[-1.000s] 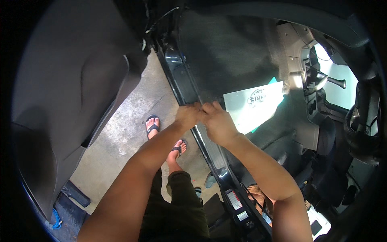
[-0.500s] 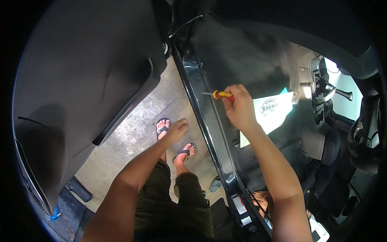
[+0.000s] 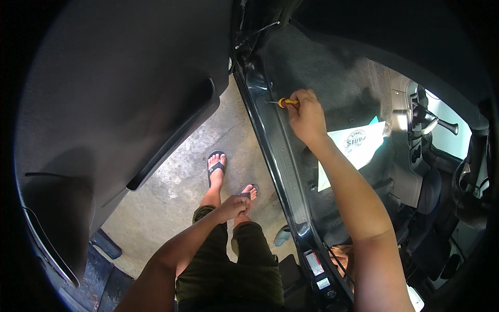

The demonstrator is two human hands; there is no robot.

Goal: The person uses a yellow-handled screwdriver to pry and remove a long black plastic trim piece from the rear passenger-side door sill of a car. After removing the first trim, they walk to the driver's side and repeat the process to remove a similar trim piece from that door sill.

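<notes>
My right hand (image 3: 309, 115) is closed round the red and yellow handle of a screwdriver (image 3: 284, 103), held above the car's door sill (image 3: 286, 169). The thin shaft points left at the sill's far part; whether its tip touches the trim I cannot tell. My left hand (image 3: 233, 207) hovers over my legs and sandals, fingers curled together. What those fingers hold, if anything, is hidden.
An open door panel (image 3: 119, 93) fills the left side. White printed paper (image 3: 351, 148) lies on the dark car floor (image 3: 317, 62), beside the centre console (image 3: 408, 177) with its levers. Another person's head (image 3: 340, 257) shows partly behind my right forearm.
My right hand has moved slightly farther away along the sill with the screwdriver. The left hand has come back closer to my body. The whole view has shifted a little.
</notes>
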